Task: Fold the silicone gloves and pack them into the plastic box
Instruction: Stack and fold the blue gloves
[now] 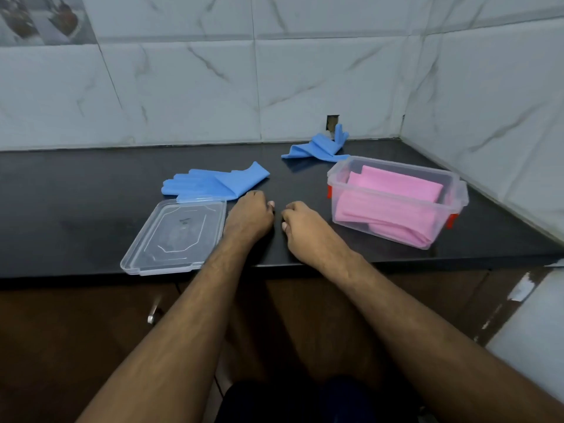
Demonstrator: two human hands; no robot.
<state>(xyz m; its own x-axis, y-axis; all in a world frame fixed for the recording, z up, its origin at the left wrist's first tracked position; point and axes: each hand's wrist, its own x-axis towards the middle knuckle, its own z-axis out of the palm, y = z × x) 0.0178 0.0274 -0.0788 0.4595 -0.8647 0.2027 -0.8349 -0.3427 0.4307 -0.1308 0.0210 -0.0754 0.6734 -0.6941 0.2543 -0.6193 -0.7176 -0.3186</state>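
Both forearms reach in from the near edge, and the left hand (248, 213) and right hand (300, 222) rest close together on the dark counter (76, 209), fingers curled under and holding nothing. Just beside the left hand lies the clear lid (174, 236), off the box and flat near the counter's front edge. To the right stands the open plastic box (396, 201), with folded pink gloves (393, 206) already packed inside, so that part looks done. Two blue gloves are left outside: one (213, 183) lies flat just beyond the lid, its cuff turned over, near the left hand's knuckles; the other (317, 146) sits rumpled at the back by the tiled wall (183, 87), just behind the box. By my reckoning the job is about halfway: both blue gloves need folding and packing, and the lid likely goes on after.
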